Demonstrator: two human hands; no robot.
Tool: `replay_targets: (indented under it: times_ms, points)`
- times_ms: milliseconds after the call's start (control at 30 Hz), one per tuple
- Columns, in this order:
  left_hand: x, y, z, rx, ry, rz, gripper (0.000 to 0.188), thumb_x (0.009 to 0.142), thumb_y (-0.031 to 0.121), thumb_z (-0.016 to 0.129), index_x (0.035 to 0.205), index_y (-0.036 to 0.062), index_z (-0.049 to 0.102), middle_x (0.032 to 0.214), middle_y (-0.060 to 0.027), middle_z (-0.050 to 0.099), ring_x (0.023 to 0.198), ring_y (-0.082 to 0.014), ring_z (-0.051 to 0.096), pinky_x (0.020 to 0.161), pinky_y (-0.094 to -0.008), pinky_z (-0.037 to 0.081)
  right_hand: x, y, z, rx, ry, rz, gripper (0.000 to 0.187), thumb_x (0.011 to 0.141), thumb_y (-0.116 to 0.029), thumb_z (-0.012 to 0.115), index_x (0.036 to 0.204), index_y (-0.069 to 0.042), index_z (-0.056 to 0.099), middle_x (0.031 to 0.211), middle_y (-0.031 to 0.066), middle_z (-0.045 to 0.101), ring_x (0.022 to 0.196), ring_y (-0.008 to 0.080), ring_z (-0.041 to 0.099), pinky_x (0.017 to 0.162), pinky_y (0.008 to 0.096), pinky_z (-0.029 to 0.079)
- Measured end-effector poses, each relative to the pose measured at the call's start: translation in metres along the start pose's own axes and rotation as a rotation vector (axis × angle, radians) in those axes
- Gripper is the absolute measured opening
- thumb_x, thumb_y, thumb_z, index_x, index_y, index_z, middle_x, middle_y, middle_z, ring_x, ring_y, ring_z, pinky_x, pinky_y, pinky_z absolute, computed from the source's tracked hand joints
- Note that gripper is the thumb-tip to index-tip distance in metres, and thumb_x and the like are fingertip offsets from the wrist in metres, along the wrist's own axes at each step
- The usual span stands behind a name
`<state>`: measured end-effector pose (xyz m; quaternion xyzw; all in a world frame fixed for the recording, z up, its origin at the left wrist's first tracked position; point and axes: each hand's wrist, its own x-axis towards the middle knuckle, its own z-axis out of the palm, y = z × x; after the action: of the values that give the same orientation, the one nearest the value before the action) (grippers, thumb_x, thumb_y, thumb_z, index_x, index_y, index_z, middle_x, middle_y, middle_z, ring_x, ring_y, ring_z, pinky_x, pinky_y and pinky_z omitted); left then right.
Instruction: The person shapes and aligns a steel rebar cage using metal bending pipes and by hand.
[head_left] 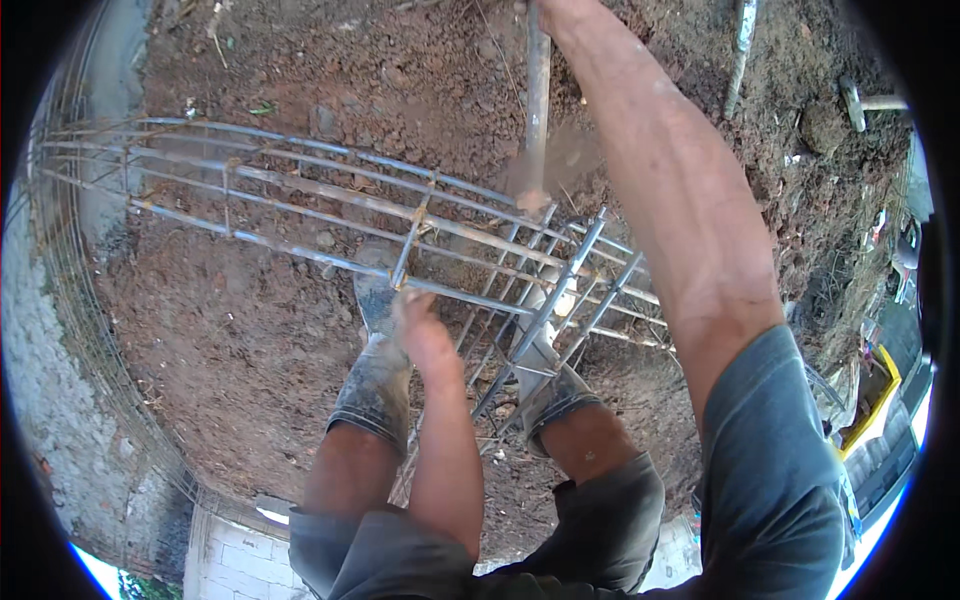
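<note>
Steel rebar cage (350,195) stretches slantwise over the soil, from the left rim of the view to below the outstretched right forearm, where its ends grow hard to follow. At that end a second set of bars (560,282) crosses it at a steep angle; which bars lie above and which beneath is only partly readable, and the set's lower end is lost behind the legs and left forearm. The left hand (425,335) is at the cage's lower long bar, beside a crosspiece. Motion blur softens its fingers, so I cannot tell whether they pinch the steel or merely rest against it. The right hand (537,6) is nearly all cut off by the top edge, next to the upper end of a pole (538,90); how its fingers are set cannot be told. The pole's lower end blurs out close to the cage, and contact there is unclear.

The left boot (375,390) stands just below the cage, its toe partly behind the lower bar; the right boot (550,395) is partly covered by the crossing bars. Brown soil (230,320) spreads widely below and left of the cage, bounded by a pale concrete strip (75,400) that bends along the dark rim.
</note>
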<state>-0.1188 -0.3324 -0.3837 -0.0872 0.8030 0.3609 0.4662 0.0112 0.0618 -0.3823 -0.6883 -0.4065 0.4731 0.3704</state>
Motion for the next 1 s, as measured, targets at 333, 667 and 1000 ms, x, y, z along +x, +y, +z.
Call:
replay_targets:
  times_ms: [333,667,1000]
  points:
    - [0.030,0.140,0.046,0.525,0.327,1.297,0.044,0.101,0.035,0.051,0.122,-0.0031,0.059,0.131,-0.0226,0.053,0.122,-0.0323,0.050,0.103,-0.0504,0.039,-0.042,-0.023,-0.057,0.314,0.105,-0.035,0.019,0.090,-0.020,0.070,0.094,-0.005,0.058,0.062,0.0028,0.054,0.043,0.0144,0.050,0.039,0.0309,0.039]
    - [0.008,0.164,0.092,0.892,-0.037,1.337,0.025,0.094,0.024,0.061,0.110,0.0057,0.067,0.127,-0.0172,0.060,0.127,-0.0295,0.049,0.112,-0.0478,0.031,-0.008,-0.043,-0.069,0.309,0.198,-0.093,0.022,0.093,-0.024,0.068,0.086,-0.006,0.057,0.062,0.0022,0.054,0.044,0.0149,0.050,0.039,0.0328,0.040]
    - [-0.009,0.069,0.024,0.187,0.180,0.944,0.025,0.101,0.024,0.057,0.104,-0.0005,0.052,0.104,-0.0126,0.053,0.097,-0.0241,0.052,0.093,-0.0383,0.042,0.002,-0.027,-0.015,0.248,-0.163,0.057,0.024,0.094,-0.023,0.069,0.083,-0.010,0.051,0.060,0.0007,0.047,0.044,0.0152,0.046,0.039,0.0332,0.039]
